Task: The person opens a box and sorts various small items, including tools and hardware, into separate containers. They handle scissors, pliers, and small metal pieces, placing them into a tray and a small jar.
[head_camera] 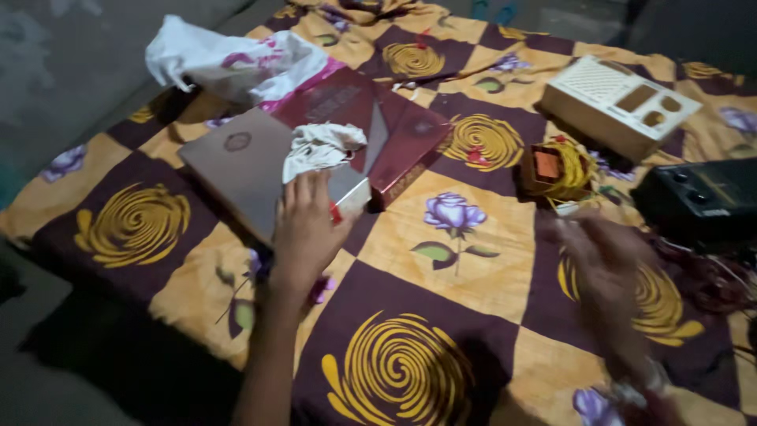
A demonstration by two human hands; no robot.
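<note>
- Nearest the lens: patterned cloth (410,363), dark squares with yellow swirls, orange squares with purple roses, spread flat.
- Far left, top: crumpled white-and-pink plastic bag (229,59), touching back edge of the boxes.
- Left hand (303,229): palm down on near corner of grey flat box (236,162), fingers spread, fingertips touching crumpled white rag (319,148) lying on the box; pressing, not clasping.
- Just behind and right: dark red box (394,130), partly under the grey one.
- Centre right: yellow wire coil (556,170) with orange block in its middle, clear of both hands.
- Beyond it: cream radio-like case (619,102), lying flat.
- Right hand (607,268): motion-blurred, raised over cloth, empty as far as visible; spread of fingers unreadable.
- Far right: black device (698,201), tangled wires beside it, near right hand.
</note>
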